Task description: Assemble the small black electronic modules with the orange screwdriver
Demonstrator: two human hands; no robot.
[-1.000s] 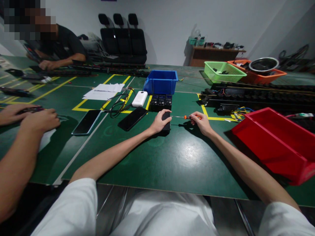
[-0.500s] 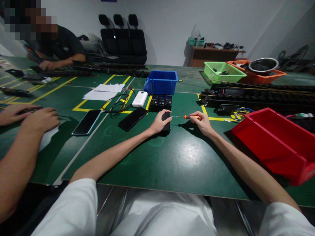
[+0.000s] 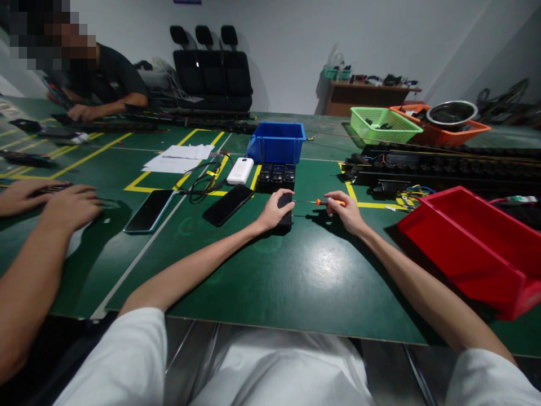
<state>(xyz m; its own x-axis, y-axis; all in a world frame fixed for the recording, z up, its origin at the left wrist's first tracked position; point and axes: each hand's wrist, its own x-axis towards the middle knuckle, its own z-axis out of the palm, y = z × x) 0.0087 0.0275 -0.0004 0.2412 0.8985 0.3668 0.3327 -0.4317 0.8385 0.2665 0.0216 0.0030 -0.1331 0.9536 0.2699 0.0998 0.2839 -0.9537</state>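
My left hand (image 3: 274,211) is closed around a black box-shaped part (image 3: 285,217) on the green table. In my right hand (image 3: 344,207) is a screwdriver (image 3: 324,202) with an orange and black handle, pinched between the fingers. Its thin shaft lies level and points left, the tip reaching the right face of the black part. Whether a screw sits at the tip is too small to see. Just behind my left hand stands a group of similar black parts (image 3: 276,177), side by side.
A blue bin (image 3: 276,142), a white power bank (image 3: 240,171) and two phones, one black (image 3: 228,205) and one light-edged (image 3: 149,211), lie nearby. At right is a red bin (image 3: 473,248). A co-worker's hands (image 3: 70,206) work at left; another person (image 3: 114,79) sits beyond.
The fingers of my right hand have shifted slightly on the screwdriver's handle. My left hand and the black part stay where they were.
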